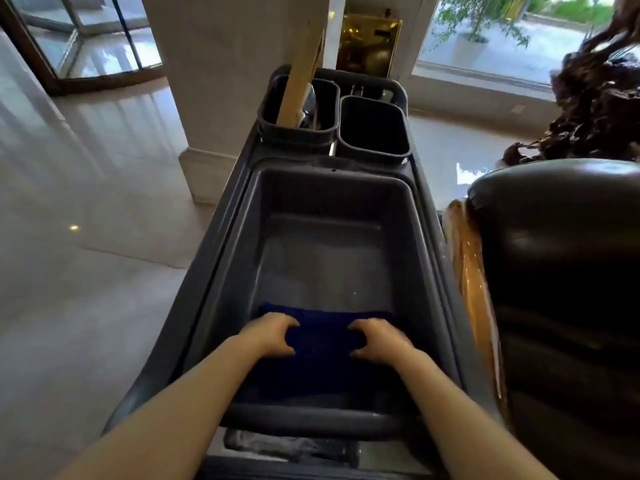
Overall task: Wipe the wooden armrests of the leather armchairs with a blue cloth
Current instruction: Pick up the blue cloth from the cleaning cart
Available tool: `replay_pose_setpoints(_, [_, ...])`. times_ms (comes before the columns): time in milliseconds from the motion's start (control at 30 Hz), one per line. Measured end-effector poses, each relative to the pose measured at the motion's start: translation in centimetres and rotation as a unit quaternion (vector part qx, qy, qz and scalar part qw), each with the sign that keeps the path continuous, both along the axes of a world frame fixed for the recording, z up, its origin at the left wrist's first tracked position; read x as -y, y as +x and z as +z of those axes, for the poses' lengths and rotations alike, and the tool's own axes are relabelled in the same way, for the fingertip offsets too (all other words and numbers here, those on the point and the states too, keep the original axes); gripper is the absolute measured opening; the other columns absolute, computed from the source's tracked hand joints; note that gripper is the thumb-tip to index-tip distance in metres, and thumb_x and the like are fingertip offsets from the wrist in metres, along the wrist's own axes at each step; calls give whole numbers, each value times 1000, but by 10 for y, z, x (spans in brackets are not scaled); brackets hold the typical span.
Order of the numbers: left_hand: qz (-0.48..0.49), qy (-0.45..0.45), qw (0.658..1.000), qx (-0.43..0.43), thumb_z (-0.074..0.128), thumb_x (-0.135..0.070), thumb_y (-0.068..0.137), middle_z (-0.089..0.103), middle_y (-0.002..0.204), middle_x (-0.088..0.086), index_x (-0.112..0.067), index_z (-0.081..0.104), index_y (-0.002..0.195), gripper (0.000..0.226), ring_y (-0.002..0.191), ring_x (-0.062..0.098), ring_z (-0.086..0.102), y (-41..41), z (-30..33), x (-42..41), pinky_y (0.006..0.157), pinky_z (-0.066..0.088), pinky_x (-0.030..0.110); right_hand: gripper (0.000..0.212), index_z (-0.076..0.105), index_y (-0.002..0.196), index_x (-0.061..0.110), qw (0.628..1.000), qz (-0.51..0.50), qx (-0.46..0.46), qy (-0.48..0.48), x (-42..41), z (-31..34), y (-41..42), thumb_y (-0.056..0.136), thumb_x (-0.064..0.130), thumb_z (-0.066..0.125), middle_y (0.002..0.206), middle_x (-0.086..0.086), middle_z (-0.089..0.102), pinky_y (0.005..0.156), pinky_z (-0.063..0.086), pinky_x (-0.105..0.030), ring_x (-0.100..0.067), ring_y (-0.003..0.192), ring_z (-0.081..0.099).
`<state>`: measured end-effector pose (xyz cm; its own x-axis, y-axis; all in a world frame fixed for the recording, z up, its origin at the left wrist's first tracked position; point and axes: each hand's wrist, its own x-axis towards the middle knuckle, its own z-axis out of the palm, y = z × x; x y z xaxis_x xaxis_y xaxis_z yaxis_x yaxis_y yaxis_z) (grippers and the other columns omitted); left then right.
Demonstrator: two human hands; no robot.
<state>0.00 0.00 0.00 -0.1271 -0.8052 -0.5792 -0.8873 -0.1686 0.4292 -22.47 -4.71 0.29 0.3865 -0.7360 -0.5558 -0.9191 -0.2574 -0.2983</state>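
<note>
A dark blue cloth (322, 344) lies folded at the near end of a grey tub (242, 216) on a cleaning cart. My left hand (272, 336) rests on the cloth's left part, fingers curled onto it. My right hand (379, 339) rests on its right part in the same way. Neither hand has lifted it. To the right stands a dark leather armchair (561, 271), with its glossy wooden armrest (471, 278) running along the cart's side.
Two small grey bins (372, 133) sit at the cart's far end, the left one holding a pale wooden handle (301, 64). A white pillar (214, 98) rises behind the cart. Polished floor (86, 254) spreads to the left. A dark carved root sculpture (595, 98) stands at back right.
</note>
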Motion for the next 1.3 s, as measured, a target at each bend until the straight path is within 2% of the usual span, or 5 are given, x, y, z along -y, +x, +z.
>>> replay_pose_setpoints(467, [-5, -90, 994, 69, 58, -11, 85, 52, 126, 2, -18, 55, 123, 39, 110, 22, 53, -12, -40, -12, 89, 48, 35, 30, 50, 113, 6, 987, 102, -58, -109, -7, -35, 8, 85, -4, 46, 115, -18, 55, 86, 43, -39, -33, 106, 49])
replay_pose_setpoints(733, [194, -64, 978, -49, 62, -4, 77, 66, 81, -2, -22, 65, 65, 22, 88, 17, 64, 11, -8, 1, 78, 49, 27, 21, 72, 91, 13, 984, -152, 89, -16, 6, -12, -19, 73, 3, 65, 94, -8, 72, 72, 45, -19, -15, 83, 64])
replay_pose_setpoints(967, [9, -12, 1000, 20, 69, -19, 78, 45, 134, 4, -18, 53, 125, 50, 121, 23, 46, -18, -24, -17, 103, 40, 36, 14, 71, 85, 18, 978, -179, 109, 5, -10, 1, -19, 75, 8, 70, 81, 3, 65, 69, 44, -19, -9, 75, 59])
replay_pose_setpoints(1100, [-18, -43, 996, 82, 61, -15, 84, 56, 126, 4, -23, 61, 115, 32, 110, 22, 55, -24, -24, -9, 93, 47, 36, 12, 71, 85, 17, 978, -174, 111, -11, -11, 8, -22, 75, 11, 71, 77, 4, 64, 60, 42, -14, -6, 69, 57])
replay_pose_setpoints(1300, [115, -68, 989, -67, 67, -8, 75, 66, 97, 0, -20, 69, 92, 21, 84, 9, 56, -16, -5, 7, 76, 43, 22, 11, 69, 85, 14, 968, -199, 148, -39, -7, 28, -34, 75, 8, 69, 78, 1, 63, 54, 39, -9, -7, 70, 57])
